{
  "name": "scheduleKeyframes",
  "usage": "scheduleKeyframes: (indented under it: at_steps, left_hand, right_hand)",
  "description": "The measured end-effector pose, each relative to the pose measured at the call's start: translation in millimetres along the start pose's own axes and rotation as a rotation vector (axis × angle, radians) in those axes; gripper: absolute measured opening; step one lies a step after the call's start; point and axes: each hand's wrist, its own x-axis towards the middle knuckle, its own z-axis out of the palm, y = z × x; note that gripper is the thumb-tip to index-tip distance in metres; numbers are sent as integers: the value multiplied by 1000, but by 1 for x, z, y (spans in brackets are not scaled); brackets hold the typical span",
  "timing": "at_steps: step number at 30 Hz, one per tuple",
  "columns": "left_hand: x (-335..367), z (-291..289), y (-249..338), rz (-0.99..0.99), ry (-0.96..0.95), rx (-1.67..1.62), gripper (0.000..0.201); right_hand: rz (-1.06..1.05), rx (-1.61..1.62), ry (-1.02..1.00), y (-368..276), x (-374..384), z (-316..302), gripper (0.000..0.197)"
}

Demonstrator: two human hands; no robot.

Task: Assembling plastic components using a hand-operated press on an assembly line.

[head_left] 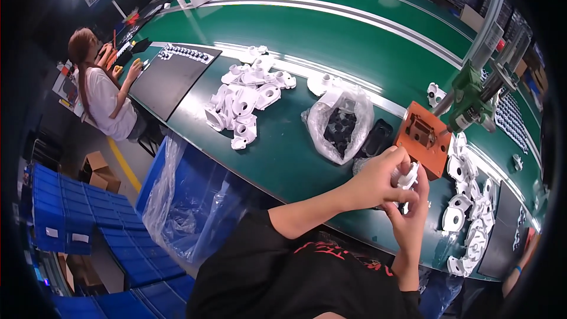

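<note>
Both hands meet over the near edge of the green bench. My left hand (383, 178) and my right hand (411, 207) are closed around one white plastic part (407, 178), mostly covered by the fingers. Just beyond them sits an orange fixture block (424, 139) with a dark recess, under a green press (469, 97). Left of the block lie a small black tray (378, 137) and a clear plastic bag (319, 133) holding small black pieces (341, 131).
White plastic housings lie heaped at the left (243, 103), with more in a row (472, 218) at the right. A dark mat (171, 82) lies farther left, near a seated co-worker (106, 94). Below the bench stands a blue bin (204, 212) lined with plastic. Another person's arm (520, 266) shows at far right.
</note>
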Motion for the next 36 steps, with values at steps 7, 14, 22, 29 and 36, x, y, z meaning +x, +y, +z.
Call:
scheduleKeyframes:
  at_steps: [7, 14, 22, 29, 36]
  left_hand:
    - [-5, 23, 1, 63, 129, -762, 46]
    - [-13, -2, -20, 3, 341, -149, 14]
    - [90, -32, -43, 492, 4, 988, 18]
    - [153, 18, -78, 803, -232, 1185, 5]
    - [155, 28, -90, 842, -285, 1178, 7]
  right_hand:
    - [-277, 66, 215, 1, 30, -9, 90]
    - [-430, -226, 93, 11, 49, -3, 97]
    - [-440, -669, 120, 51, 36, 12, 20]
    - [-464, -588, 172, 60, 33, 20, 24]
    - [-436, -592, 170, 61, 33, 17, 23]
